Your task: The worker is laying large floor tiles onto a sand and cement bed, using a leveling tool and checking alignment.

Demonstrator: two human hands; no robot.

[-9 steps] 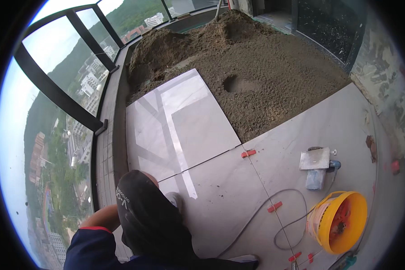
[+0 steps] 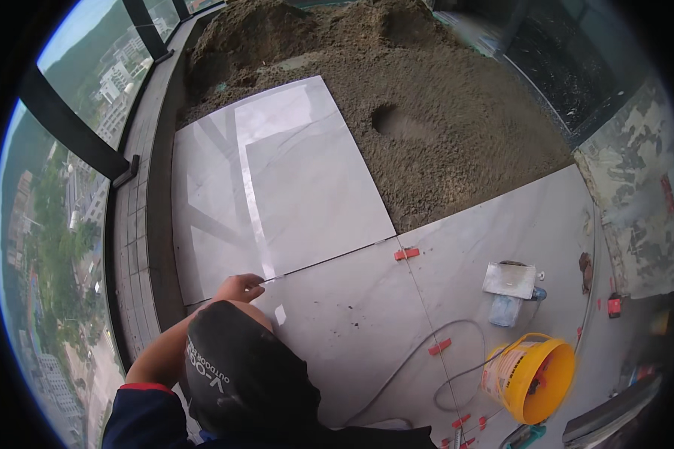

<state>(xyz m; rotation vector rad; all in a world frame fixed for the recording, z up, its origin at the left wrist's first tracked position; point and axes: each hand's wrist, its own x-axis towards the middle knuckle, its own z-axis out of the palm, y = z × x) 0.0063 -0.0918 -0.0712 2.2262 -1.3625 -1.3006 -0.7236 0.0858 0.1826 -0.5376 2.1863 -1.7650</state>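
My left hand (image 2: 241, 287) reaches past my bent knee (image 2: 247, 367) in black trousers. It is at the seam along the near edge of a large glossy pale tile (image 2: 307, 179). Its fingers point right, slightly bent and apart, with nothing visible in them; whether the fingertips touch the tile is unclear. This tile lies beside the window ledge, with a narrow dark gap between it and the nearer tiles (image 2: 352, 322). My right hand is not in view.
Grey-brown sand mortar (image 2: 457, 135) with a round hollow lies beyond the tiles. Red clips (image 2: 407, 254) sit along the joints. At right are a suction-plate power tool (image 2: 509, 288), its cable (image 2: 397, 367) and a yellow bucket (image 2: 554, 382). A ledge (image 2: 138, 217) and windows run along the left.
My left hand has come out from behind my knee to the seam of the tile. The whole view has tilted downward and shifted, so the sand and tile appear higher.
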